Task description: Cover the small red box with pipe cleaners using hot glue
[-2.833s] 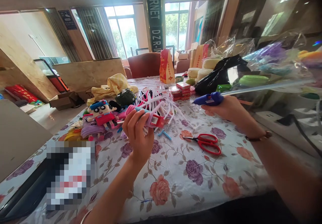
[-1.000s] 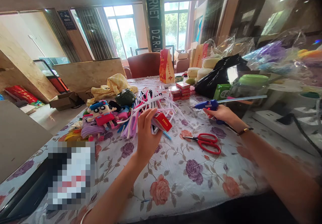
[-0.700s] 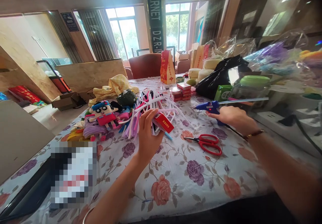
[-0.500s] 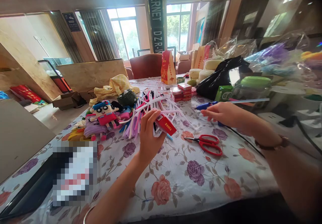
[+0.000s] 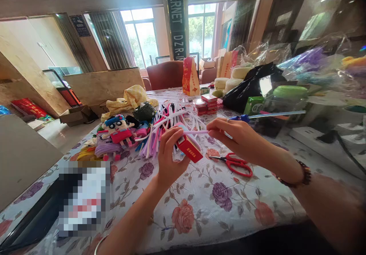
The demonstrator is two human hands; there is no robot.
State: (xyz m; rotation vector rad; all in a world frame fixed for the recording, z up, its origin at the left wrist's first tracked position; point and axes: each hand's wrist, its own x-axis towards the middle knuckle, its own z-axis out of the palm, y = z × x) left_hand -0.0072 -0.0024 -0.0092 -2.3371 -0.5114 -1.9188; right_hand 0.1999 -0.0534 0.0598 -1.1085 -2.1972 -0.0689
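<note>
My left hand point(image 5: 171, 144) is closed around a small red box point(image 5: 190, 149) with gold lettering, tilted above the table. Along the box's upper edge runs a pale lilac fuzzy strip point(image 5: 196, 132), like a pipe cleaner. My right hand point(image 5: 233, 134) pinches the strip's right end between thumb and fingers. Behind that hand lies a blue glue gun point(image 5: 241, 118) with a long clear glue stick point(image 5: 278, 114), partly hidden. Below the hands, red-handled scissors point(image 5: 238, 165) rest on the cloth. Beyond the box spreads a pile of pink, white and purple fuzzy strips point(image 5: 151, 142).
Crocheted dolls point(image 5: 118, 129) sit left of the strips. Small red boxes point(image 5: 209, 101) are stacked behind, near a red and gold paper bag point(image 5: 190, 77). A black plastic bag point(image 5: 248, 85) and a green-lidded jar point(image 5: 290, 94) crowd the right. Flowered cloth point(image 5: 200, 209) covers the table.
My right hand has moved left from beside the glue gun to the strip's end and closed on it. The red box has tilted slightly and shifted a little down.
</note>
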